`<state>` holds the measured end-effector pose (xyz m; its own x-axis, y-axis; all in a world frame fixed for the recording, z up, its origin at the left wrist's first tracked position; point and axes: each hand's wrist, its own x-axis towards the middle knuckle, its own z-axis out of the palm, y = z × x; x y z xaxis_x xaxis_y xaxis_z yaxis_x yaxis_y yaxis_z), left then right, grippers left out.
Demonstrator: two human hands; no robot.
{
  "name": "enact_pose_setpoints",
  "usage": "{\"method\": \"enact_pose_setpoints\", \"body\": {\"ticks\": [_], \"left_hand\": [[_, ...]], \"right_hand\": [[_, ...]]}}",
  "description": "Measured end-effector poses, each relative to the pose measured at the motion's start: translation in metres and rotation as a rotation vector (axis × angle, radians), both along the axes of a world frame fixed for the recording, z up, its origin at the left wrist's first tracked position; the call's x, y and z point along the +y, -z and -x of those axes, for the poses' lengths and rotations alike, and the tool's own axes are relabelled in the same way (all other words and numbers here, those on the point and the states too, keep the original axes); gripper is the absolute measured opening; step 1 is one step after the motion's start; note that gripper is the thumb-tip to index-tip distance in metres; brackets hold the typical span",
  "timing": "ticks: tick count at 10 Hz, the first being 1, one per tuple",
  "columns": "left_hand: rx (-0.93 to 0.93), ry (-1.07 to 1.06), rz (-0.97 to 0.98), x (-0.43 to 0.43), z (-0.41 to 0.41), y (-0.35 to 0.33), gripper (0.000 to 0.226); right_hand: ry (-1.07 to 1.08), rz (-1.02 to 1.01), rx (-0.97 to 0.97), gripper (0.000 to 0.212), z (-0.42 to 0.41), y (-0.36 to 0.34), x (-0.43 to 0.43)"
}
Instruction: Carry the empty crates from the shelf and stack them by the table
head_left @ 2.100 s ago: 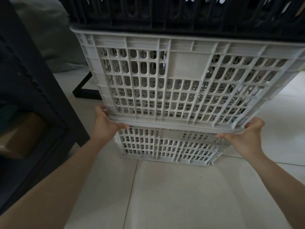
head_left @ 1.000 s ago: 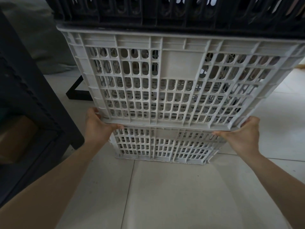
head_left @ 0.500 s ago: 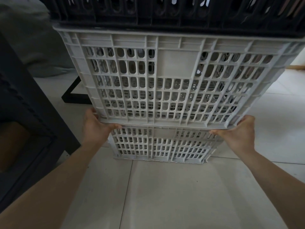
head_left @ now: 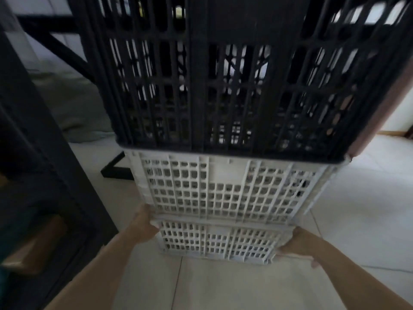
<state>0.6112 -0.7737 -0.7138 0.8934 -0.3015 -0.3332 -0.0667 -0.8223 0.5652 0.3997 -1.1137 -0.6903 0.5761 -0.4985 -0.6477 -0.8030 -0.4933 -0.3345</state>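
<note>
L: dark shelf frame [head_left: 44, 153] close | front: crate stack [head_left: 223, 189] blocks | R: tile floor [head_left: 357, 209] open
</note>
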Motion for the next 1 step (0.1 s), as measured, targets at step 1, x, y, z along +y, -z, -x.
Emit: {"method": "enact_pose_setpoints", "body": {"ticks": [1], "left_hand": [[0.052, 0.187, -0.258, 0.0162, 0.0232, -0.0848, 0.052]], "right_hand": [[-0.234, -0.115, 0.166, 0.094, 0.0087, -0.0885, 0.0247]]}}
